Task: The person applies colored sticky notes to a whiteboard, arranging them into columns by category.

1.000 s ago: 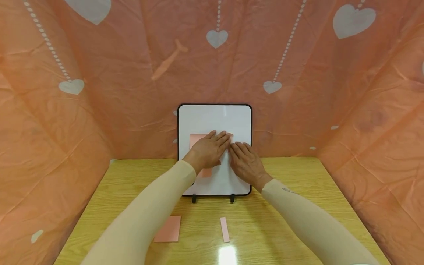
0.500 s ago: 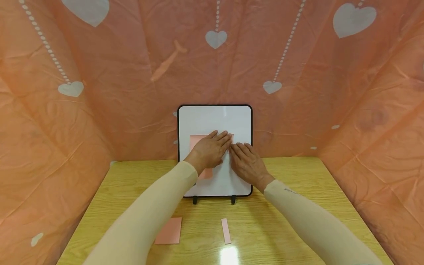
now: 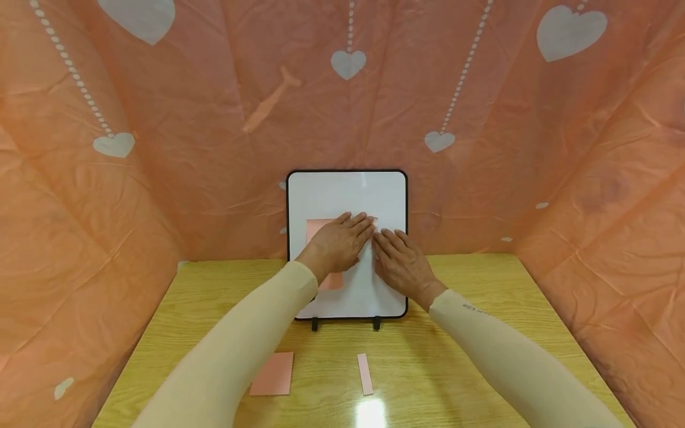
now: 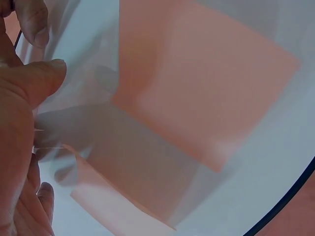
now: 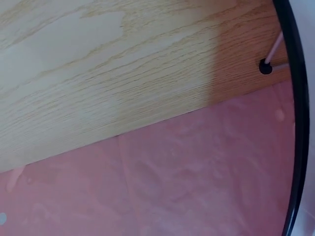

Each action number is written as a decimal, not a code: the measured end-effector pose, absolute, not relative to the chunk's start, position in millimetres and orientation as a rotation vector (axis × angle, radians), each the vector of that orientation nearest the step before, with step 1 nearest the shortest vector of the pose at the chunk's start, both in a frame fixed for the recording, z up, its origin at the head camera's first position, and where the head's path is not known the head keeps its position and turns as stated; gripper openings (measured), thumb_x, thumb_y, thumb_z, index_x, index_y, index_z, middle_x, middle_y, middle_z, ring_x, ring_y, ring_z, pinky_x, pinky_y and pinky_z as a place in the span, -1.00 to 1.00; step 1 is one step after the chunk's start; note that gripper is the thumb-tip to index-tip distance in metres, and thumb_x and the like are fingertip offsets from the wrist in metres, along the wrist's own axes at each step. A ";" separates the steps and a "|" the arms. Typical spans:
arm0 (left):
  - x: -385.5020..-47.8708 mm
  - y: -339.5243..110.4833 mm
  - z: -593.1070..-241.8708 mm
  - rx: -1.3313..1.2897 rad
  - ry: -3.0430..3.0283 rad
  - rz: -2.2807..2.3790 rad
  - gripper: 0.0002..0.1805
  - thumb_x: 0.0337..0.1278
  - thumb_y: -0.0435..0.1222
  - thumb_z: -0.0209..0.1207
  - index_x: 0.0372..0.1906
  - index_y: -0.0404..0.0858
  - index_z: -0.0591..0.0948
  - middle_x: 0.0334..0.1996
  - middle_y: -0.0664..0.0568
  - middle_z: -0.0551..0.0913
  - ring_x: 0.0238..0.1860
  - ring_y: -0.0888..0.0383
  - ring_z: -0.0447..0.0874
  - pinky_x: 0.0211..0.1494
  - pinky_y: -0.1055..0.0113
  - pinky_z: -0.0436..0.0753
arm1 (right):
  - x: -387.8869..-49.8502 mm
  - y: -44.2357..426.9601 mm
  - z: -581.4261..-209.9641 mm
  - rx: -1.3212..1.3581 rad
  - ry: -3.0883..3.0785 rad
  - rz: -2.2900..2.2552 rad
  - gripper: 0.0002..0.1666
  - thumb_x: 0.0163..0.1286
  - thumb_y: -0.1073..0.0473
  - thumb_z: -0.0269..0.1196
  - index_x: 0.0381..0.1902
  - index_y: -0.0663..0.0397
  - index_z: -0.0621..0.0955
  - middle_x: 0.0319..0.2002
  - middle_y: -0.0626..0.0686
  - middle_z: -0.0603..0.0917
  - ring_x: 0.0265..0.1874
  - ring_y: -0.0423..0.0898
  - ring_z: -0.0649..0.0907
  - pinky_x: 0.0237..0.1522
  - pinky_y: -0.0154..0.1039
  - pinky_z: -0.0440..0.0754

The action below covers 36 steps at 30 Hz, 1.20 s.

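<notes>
A white board with a black frame (image 3: 342,190) stands upright on the table. Against its middle lies my left hand (image 3: 339,242), its fingers straight and slanting up to the right over pink paper (image 3: 318,225). Close beside it on the right, my right hand (image 3: 404,261) has its straight fingertips at the board near a small pink piece. The left wrist view shows a pink sheet (image 4: 206,78) and a pink strip with a raised edge (image 4: 113,204) near the left hand (image 4: 19,118). No hand shows in the right wrist view.
On the wooden table (image 3: 460,368) lie a pink square (image 3: 274,374) at front left and a narrow pink strip (image 3: 365,374) at front centre. Small black feet (image 3: 377,323) hold the board. Pink cloth (image 3: 214,148) with white hearts hangs behind and at both sides.
Both hands stay nearly where they were. The right hand has shifted very slightly to the right, and the view has moved a little.
</notes>
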State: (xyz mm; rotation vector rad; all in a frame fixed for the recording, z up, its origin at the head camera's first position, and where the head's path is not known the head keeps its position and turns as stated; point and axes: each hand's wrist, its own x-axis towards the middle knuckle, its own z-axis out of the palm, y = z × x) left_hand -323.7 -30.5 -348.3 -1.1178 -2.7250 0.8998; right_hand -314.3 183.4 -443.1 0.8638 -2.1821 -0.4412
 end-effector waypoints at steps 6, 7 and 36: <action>-325.7 -31.7 -347.3 -1.126 -2.715 0.900 -0.15 0.67 0.12 -0.09 0.75 -0.15 -0.11 0.75 0.06 -0.18 0.75 0.06 -0.24 0.79 0.08 -0.09 | -315.7 185.0 -441.7 0.865 -2.165 -0.468 -0.21 0.51 -0.13 0.24 0.53 0.19 0.46 0.49 0.09 0.52 0.53 0.06 0.44 0.61 0.05 0.33; -326.0 -32.0 -347.1 -1.129 -2.714 0.896 -0.15 0.66 0.12 -0.08 0.75 -0.15 -0.10 0.75 0.06 -0.18 0.75 0.06 -0.24 0.79 0.07 -0.08 | -316.1 185.3 -441.7 0.866 -2.166 -0.470 -0.22 0.52 -0.14 0.23 0.53 0.18 0.46 0.49 0.09 0.52 0.54 0.06 0.44 0.61 0.06 0.33; -329.6 -36.0 -348.6 -1.105 -2.727 0.852 -0.31 0.74 -0.05 -0.25 0.75 -0.10 -0.10 0.75 0.11 -0.18 0.75 0.09 -0.25 0.79 0.08 -0.13 | -316.4 181.4 -448.8 0.888 -2.203 -0.319 -0.23 0.49 -0.08 0.22 0.52 0.22 0.46 0.40 0.18 0.61 0.40 0.13 0.55 0.55 0.10 0.41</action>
